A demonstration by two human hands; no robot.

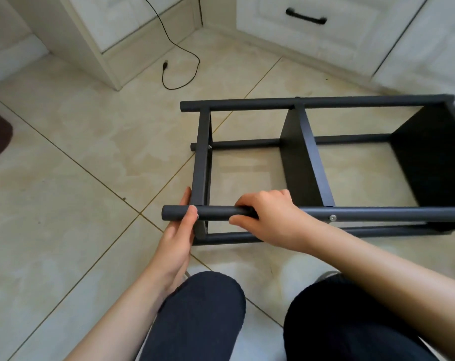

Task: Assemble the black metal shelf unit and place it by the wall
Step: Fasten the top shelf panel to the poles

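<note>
shelf unit sideways, both hands apparently gripping pole

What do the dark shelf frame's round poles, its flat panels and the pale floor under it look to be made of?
The round dark grey pole that both hands grip looks like painted metal tube: matt, finely textured, with a silver screw head. The flat black shelf panel looks like thin sheet metal with the same matt coat, though coated board is possible. The pale beige floor appears to be glossy glazed tile, marbled, with thin gold-toned joints.

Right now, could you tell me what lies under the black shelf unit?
Bare tiled floor shows through the shelf unit's open frame, between the panels. What lies beneath the dark right end panel is covered.
</note>
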